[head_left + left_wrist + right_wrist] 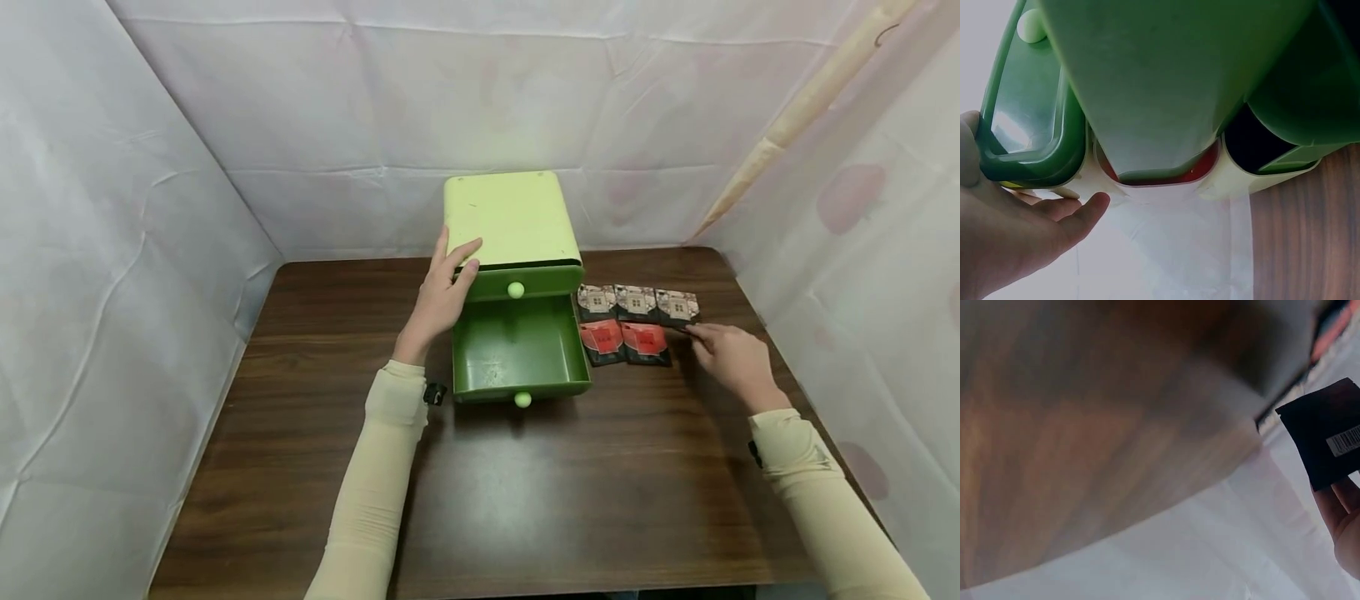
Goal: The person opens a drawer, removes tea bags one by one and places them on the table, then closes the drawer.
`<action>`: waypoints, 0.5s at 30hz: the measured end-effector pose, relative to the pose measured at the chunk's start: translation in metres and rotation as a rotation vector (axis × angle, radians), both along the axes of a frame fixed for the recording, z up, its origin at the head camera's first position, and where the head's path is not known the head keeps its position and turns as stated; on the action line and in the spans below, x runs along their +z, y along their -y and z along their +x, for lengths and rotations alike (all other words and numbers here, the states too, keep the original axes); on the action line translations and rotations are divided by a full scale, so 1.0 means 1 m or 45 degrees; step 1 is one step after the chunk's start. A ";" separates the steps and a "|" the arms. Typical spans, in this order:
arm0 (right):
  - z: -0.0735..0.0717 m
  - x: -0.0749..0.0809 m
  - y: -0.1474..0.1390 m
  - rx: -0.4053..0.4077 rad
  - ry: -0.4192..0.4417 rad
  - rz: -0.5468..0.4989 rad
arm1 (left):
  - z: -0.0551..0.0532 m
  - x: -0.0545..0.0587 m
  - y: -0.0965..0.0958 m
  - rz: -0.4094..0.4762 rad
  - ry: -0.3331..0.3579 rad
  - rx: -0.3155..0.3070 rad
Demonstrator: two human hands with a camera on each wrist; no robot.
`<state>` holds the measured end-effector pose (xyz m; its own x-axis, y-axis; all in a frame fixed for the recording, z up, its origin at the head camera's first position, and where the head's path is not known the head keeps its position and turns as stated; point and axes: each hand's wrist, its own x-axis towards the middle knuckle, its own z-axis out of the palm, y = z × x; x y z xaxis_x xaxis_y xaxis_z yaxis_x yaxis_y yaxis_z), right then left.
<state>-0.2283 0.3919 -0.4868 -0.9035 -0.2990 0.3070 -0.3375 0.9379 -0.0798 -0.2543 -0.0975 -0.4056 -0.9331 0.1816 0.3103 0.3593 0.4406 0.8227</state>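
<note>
A light-green cabinet (510, 217) has green drawers with round knobs. One drawer (521, 354) is pulled well out and looks empty; the top drawer (547, 281) above it is nearly in. My left hand (437, 296) rests on the cabinet's front left corner, fingers extended over the top edge and thumb near the top drawer's front. My right hand (731, 358) pinches a small dark packet (1325, 428), its barcode side showing in the right wrist view. Beside the cabinet lie flat packets: three beige-and-black packets (636, 302) behind, two red-and-black packets (647, 342) in front.
Everything stands on a dark brown wooden table (495, 517). White sheeting (360, 125) encloses it at the back and sides, and a wrapped pole (795, 125) slants along the back right corner.
</note>
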 end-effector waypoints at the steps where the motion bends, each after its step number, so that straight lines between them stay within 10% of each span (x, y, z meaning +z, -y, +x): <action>1: 0.000 -0.003 0.001 0.004 0.018 0.014 | 0.000 0.001 0.000 0.000 0.000 0.000; 15: 0.007 -0.028 0.004 0.031 0.307 0.024 | 0.005 0.002 0.002 -0.001 -0.003 -0.017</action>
<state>-0.2208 0.3877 -0.5146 -0.9424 -0.3254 0.0778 -0.3336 0.9318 -0.1433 -0.2494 -0.0992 -0.4033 -0.9299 0.1939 0.3125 0.3671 0.4363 0.8215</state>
